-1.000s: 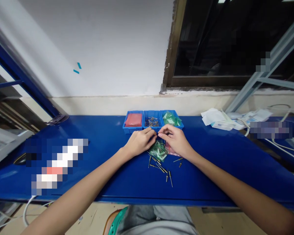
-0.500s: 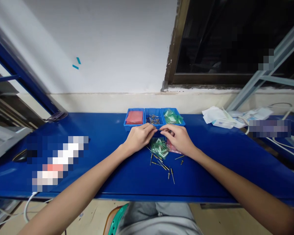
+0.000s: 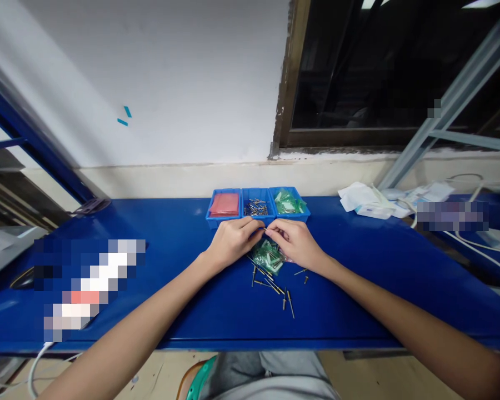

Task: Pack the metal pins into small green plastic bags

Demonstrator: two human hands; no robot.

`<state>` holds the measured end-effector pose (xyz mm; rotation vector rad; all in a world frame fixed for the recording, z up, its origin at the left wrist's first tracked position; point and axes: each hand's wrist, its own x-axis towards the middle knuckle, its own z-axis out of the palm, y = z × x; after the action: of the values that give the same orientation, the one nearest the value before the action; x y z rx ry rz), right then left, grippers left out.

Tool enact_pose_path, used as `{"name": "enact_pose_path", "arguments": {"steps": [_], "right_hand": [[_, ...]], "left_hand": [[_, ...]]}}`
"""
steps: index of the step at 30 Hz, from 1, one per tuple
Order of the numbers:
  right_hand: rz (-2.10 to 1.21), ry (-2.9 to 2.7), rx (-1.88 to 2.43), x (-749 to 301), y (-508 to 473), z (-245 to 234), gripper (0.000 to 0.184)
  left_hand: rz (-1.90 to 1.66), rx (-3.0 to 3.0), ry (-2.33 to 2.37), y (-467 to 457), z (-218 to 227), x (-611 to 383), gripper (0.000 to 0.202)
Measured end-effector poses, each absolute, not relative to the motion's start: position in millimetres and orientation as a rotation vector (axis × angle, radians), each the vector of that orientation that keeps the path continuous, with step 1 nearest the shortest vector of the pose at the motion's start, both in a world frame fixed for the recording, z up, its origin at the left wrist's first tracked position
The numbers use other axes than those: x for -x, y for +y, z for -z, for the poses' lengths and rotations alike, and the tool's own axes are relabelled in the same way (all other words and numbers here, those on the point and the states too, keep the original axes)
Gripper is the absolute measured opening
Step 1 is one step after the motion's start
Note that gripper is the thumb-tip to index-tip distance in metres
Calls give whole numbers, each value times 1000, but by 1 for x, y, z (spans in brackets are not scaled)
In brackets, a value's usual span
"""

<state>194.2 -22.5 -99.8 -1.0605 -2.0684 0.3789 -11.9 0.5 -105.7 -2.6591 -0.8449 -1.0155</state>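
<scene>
Both hands are in close over the desk (image 3: 166,261), fingertips nearly meeting. The left hand (image 3: 233,241) and right hand (image 3: 298,244) each have thumb and forefinger pinched shut, and between them sits the pin (image 3: 265,228), gripped at both ends by the fingers (image 3: 256,232). It hangs just above the desk, right in front of the middle tray.

Three small blue trays line the back edge, side by side. The left tray (image 3: 210,214) holds a flat red stack (image 3: 225,204), the middle tray (image 3: 244,200) a heap of metal pins (image 3: 256,209), and the right tray (image 3: 305,211) green bags (image 3: 289,201).

The pin itself is thin, short and metallic, with only a sliver showing between the fingertips, too small to read any detail. Just below the hands lies a pile of green packets (image 3: 269,256), with loose pins (image 3: 275,286) scattered on the desk nearer the person.
</scene>
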Motion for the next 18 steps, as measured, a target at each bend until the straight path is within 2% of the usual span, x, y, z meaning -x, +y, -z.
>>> {"name": "enact_pose_path", "arguments": {"steps": [4,9,18], "right_hand": [[-407,-2048,1034,-195,-23,96,22],[-467,-2000,1031,-198,-16,102,15],[-960,-1855,942,-194,-15,98,15]], "left_hand": [[1069,2641,-901,-1,106,10,17],[1366,2774,-942,-2,103,6,16],[1729,2819,-1146,-1,99,2,18]]}}
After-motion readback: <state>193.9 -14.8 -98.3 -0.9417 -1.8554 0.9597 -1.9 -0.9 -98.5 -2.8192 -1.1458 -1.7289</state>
